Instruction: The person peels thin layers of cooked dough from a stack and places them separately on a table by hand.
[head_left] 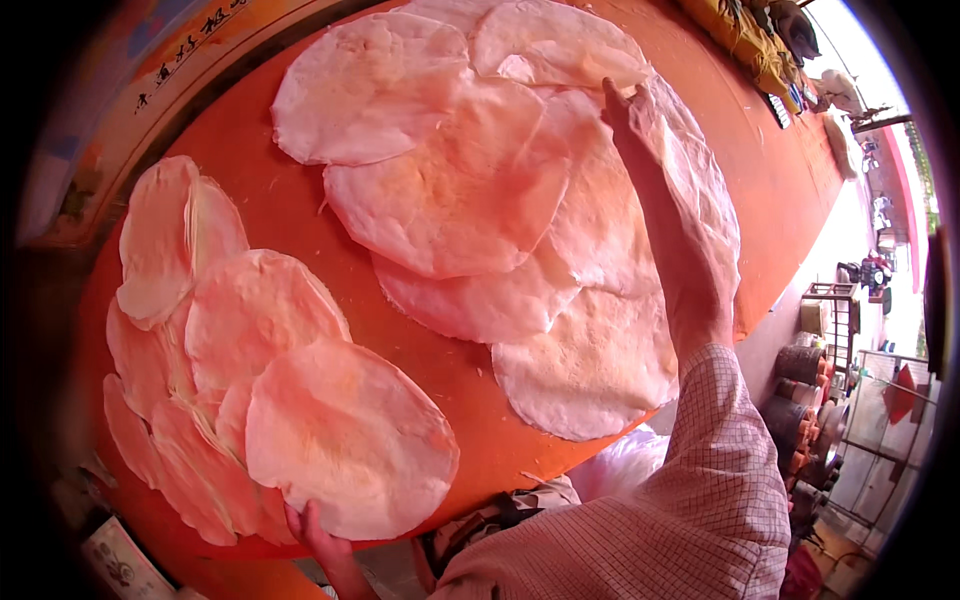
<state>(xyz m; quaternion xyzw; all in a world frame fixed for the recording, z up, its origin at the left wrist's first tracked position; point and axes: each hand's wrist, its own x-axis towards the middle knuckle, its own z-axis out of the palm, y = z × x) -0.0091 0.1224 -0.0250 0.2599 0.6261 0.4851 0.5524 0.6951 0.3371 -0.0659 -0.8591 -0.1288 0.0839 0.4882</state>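
Observation:
Thin round flatbreads, pale and slightly wrinkled, lie overlapping on an orange table. My right hand (pixel 638 112) reaches across to the far side of the larger spread of flatbreads (pixel 450 190). Its thumb and a finger rest apart on the sheets near the edge of a far flatbread (pixel 560 45); the other fingers are partly hidden. Near the front edge, my left hand (pixel 322 542) pinches the lower rim of the front flatbread (pixel 350 440). That sheet lies on top of a left-hand pile, partly covering another round flatbread (pixel 255 315).
Folded flatbreads (pixel 160 240) lie at the table's left. A yellow cloth bundle (pixel 740 45) and a dark remote-like object (pixel 779 111) are at the far right edge. Beyond the table, stacked round containers (pixel 795 400) and a metal rack (pixel 835 310) stand on the right.

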